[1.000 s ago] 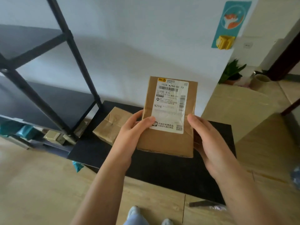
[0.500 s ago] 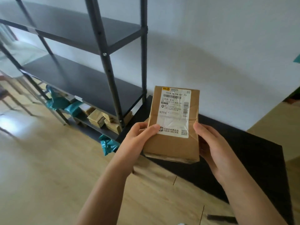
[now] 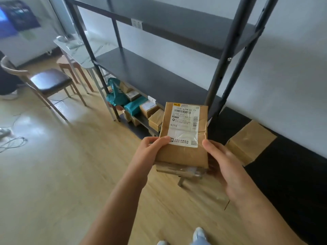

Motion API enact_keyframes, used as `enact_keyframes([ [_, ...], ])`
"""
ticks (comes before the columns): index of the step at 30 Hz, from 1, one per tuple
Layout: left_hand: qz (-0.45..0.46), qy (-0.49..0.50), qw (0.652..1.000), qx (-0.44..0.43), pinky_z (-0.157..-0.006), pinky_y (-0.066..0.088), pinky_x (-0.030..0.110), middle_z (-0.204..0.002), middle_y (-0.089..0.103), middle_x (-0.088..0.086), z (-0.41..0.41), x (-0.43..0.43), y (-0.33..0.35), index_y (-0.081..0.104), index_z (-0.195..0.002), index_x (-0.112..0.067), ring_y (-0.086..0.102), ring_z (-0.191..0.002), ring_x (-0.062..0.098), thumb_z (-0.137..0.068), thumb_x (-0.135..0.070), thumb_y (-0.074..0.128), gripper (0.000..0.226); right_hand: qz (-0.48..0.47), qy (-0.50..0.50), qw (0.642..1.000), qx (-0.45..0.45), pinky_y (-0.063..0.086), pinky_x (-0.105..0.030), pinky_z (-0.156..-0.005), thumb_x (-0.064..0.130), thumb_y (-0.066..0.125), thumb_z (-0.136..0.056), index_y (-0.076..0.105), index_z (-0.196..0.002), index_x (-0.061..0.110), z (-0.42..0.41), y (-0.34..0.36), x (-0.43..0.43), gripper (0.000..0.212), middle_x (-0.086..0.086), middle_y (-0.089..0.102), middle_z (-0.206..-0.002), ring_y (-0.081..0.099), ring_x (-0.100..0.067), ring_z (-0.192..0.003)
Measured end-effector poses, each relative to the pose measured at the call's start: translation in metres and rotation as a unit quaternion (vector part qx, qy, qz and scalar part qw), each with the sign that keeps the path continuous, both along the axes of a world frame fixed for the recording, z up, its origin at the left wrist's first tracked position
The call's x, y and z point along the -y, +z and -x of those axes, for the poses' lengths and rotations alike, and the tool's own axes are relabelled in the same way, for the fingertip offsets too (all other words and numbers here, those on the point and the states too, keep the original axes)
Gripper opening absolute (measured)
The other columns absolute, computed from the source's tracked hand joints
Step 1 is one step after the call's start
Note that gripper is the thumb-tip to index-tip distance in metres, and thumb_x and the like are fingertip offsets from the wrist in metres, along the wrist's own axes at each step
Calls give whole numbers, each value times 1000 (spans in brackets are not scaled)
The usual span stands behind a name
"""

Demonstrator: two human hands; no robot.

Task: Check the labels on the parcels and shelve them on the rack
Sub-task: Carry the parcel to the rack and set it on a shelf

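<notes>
I hold a brown cardboard parcel [image 3: 182, 154] upright in front of me, its white shipping label [image 3: 184, 127] facing me. My left hand [image 3: 152, 151] grips its lower left edge and my right hand [image 3: 223, 161] grips its lower right edge. Behind it stands the dark metal rack [image 3: 152, 75]; its middle and upper shelves are bare. The lowest shelf holds several brown boxes [image 3: 150, 110] and teal bags [image 3: 117, 96]. Another brown parcel [image 3: 251, 140] lies on a low black table [image 3: 292, 174] at the right.
A chair with a dark seat [image 3: 47, 80] and a stool stand at the left beside a light table [image 3: 74, 46]. Cables [image 3: 12, 142] lie on the wooden floor at far left. A white wall runs behind the rack.
My view has swung left from the black table to the rack. The parcel stays held in both hands, now in front of the rack's right post.
</notes>
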State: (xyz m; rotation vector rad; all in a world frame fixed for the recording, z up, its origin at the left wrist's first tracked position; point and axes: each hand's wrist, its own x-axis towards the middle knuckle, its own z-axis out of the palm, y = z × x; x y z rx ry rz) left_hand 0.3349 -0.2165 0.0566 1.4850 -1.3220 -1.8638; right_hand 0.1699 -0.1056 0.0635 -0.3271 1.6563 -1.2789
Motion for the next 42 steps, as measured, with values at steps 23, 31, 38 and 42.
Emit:
enact_keyframes([
  [23,28,-76,993,90,-106,49,44,-129,65,0,53,210,-50,59,-138,-32,61,-120,22,-83,-66,62,64,-90,-43,995,25,52,-53,-99,53,72,-81,49,-122,24,45,-72,227,55,-10,65,-119,63,-32,-111],
  [31,25,-105,988,108,-91,57,39,-115,69,5,91,285,-69,64,-119,-17,67,-106,21,-85,-53,70,50,-78,-114,990,10,57,-37,-77,46,71,-87,50,-115,19,64,-74,278,44,-5,64,-106,64,-19,-92],
  [38,6,-218,971,99,-97,52,36,-118,70,4,131,350,-76,63,-131,-15,65,-110,21,-93,-35,64,43,-109,-168,979,-47,56,-40,-91,41,70,-88,61,-122,25,66,-85,323,39,-2,65,-121,65,-16,-100],
  [42,40,-262,959,98,-90,49,32,-117,72,1,153,375,-78,66,-131,-19,65,-108,20,-95,-33,59,39,-138,-199,967,-82,54,-48,-99,48,68,-86,56,-137,29,67,-85,352,56,-1,61,-134,62,-23,-116],
])
